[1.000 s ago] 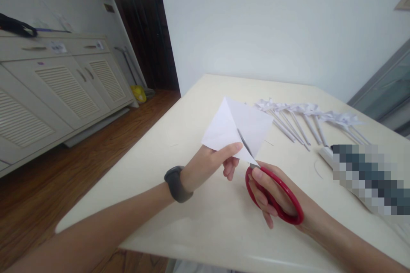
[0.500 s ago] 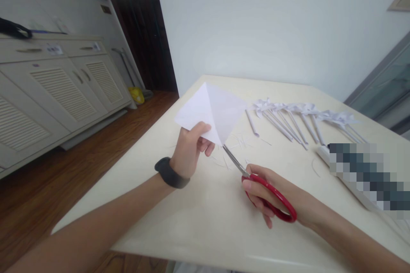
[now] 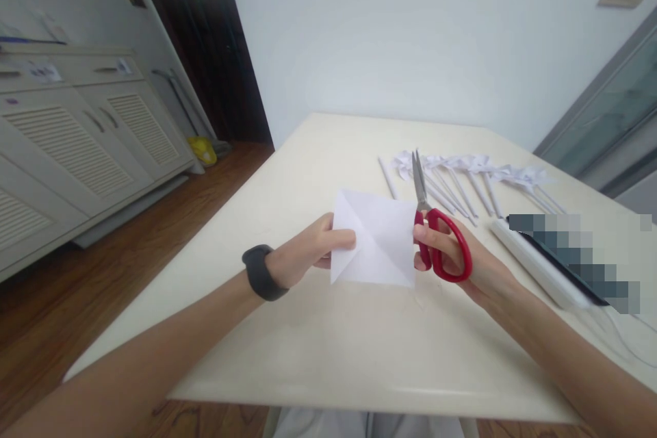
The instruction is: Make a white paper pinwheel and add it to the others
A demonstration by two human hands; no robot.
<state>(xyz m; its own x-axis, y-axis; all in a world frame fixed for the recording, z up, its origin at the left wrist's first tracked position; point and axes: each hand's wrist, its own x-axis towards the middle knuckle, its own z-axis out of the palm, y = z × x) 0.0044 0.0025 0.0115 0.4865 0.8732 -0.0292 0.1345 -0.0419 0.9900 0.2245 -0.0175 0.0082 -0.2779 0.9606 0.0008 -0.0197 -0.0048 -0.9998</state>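
A square sheet of white paper (image 3: 384, 239), creased along its diagonals, is held up above the table. My left hand (image 3: 313, 246) pinches its left edge, thumb on the front face and the fingers mostly behind. Red-handled scissors (image 3: 452, 250) hang on the fingers of my right hand (image 3: 469, 253), with the blades pointing up and away, nearly together. The fingertips of that hand are at the right edge of the paper; whether they grip it I cannot tell. Behind the blades lie several white paper pinwheels (image 3: 477, 164) with rolled paper sticks.
One loose paper stick (image 3: 388, 178) lies left of the pinwheels. A long white object (image 3: 538, 263), partly blurred out, rests on the right of the table (image 3: 241, 349). Louvred cabinets (image 3: 46, 137) stand at the left; a white wall rises behind.
The paper has turned from a diamond to a square and come lower and right. My right hand has lifted, and the scissors have swung from the paper's lower corner to pointing upward.
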